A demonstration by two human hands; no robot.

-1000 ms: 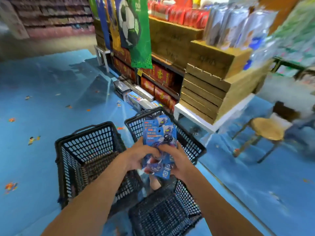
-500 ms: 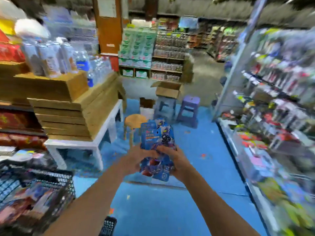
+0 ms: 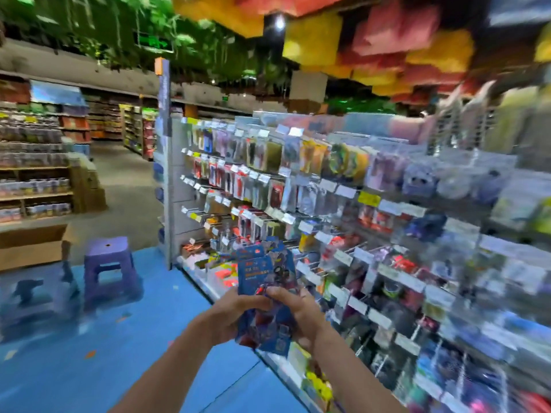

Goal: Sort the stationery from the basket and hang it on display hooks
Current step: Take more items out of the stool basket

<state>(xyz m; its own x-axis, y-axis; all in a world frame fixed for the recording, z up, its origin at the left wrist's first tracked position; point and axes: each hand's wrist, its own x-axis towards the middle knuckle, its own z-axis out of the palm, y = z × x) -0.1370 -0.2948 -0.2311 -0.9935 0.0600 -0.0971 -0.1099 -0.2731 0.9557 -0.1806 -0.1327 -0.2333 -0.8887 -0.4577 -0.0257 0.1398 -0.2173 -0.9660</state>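
Gripping blue card-pack stack (image 3: 264, 274) in left hand (image 3: 235, 310) and right hand (image 3: 299, 311) at hook rack (image 3: 179, 189); next likely: find matching hook, thread hole.

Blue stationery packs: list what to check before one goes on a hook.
1. Blue stationery packs held in both hands: ok.
2. Left hand grips the stack's lower half: ok.
3. Right hand grips it from the other side: ok.
4. Display hooks in view, right of the packs: ok.
5. Single pack separated from the stack: not ok, all bunched together.
6. Matching free hook found: cannot tell, the hooks are blurred.
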